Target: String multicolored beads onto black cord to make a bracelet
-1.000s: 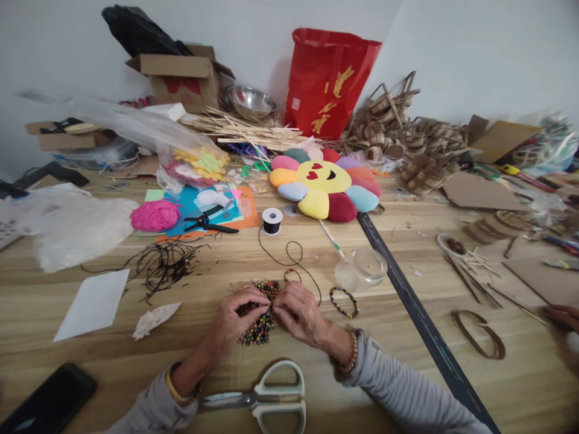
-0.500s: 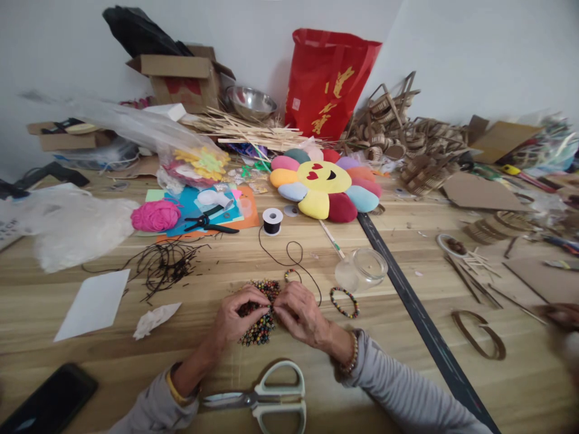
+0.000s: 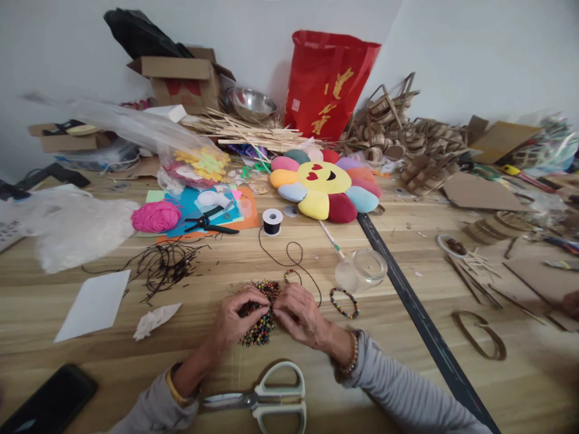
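Observation:
A pile of small multicoloured beads [image 3: 259,333] lies on the wooden table. Over it my left hand [image 3: 239,313] is closed in a pinch; what sits between its thumb and forefinger is too small to make out. Its fingertips meet those of my right hand [image 3: 301,316], also pinched, on the black cord [image 3: 296,263]. Several strung beads [image 3: 289,275] show on this cord just behind my right hand, and it winds back to a white spool [image 3: 272,222]. A finished-looking beaded bracelet [image 3: 344,302] rests to the right of my right hand.
Scissors [image 3: 266,398] lie close below my hands, a phone [image 3: 49,398] at the lower left. A glass jar [image 3: 368,268] and a long black strip [image 3: 407,307] are on the right. Behind are a flower cushion [image 3: 323,181] and pliers [image 3: 208,224]. Another person's hand [image 3: 572,304] shows at the right edge.
My hands stay almost in place, fingertips together over the beads. At the right edge, the other person's hand has shifted slightly away to the right.

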The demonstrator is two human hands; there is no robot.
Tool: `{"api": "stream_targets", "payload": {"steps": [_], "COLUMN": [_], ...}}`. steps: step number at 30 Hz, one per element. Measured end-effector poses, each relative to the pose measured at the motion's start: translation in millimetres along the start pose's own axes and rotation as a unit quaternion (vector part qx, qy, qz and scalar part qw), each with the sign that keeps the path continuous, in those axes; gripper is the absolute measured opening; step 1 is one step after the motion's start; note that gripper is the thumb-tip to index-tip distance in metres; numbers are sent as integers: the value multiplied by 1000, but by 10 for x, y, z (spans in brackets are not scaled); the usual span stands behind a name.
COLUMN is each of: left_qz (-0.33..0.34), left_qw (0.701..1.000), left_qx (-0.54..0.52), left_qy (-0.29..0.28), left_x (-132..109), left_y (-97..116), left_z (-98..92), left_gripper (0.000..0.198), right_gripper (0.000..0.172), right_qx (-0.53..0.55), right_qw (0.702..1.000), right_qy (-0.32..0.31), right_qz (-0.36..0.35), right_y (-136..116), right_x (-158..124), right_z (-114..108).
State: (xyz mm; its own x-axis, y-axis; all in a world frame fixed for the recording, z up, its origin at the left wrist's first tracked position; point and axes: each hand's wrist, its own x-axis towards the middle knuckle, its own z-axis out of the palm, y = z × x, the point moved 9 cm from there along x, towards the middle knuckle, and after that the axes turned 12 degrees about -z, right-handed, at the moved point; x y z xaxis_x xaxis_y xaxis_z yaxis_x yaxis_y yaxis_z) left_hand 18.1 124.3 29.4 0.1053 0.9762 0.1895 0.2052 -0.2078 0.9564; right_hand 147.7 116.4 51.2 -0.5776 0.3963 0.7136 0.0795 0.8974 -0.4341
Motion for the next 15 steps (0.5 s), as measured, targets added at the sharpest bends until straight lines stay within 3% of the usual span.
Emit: {"api": "stream_targets", "payload": {"steps": [15], "left_qz": [-13], "left_qw": [999], "left_qx": [-36], "left_qy": [-28], "left_x": [-18], "left_y": [-64], "left_z": [41], "left_gripper": [2], "right_gripper": [5], "right_qx": [17], "right_qw": [1000], "right_qy": [8], "right_qz": [-4], "right_y": [6], "right_x": [-10], "right_z": [3]}}
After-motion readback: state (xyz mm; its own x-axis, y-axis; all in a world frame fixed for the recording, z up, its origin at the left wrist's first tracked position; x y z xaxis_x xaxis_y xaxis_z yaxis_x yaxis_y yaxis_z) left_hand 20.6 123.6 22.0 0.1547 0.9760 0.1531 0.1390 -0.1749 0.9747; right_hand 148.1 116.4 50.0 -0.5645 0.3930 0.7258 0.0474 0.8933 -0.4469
